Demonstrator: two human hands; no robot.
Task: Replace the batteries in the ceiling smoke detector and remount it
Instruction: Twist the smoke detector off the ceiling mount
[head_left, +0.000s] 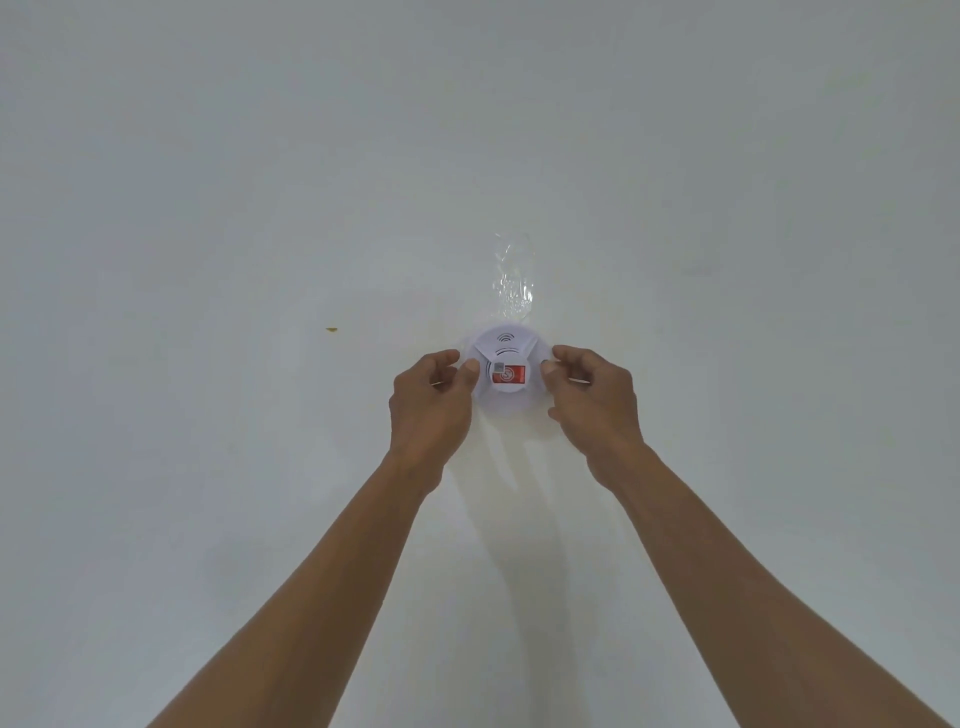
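Head view: I see the white round smoke detector (506, 371) against the pale ceiling (208, 182), a red label (509, 375) on its face. My left hand (434, 400) pinches its left rim, thumb on the face and fingers curled behind the edge. My right hand (592, 395) grips the right rim the same way. Just beyond the detector, a crinkled strip of clear tape (511, 283) sticks to the ceiling. Well off to the left sits a small yellowish speck (331, 329).
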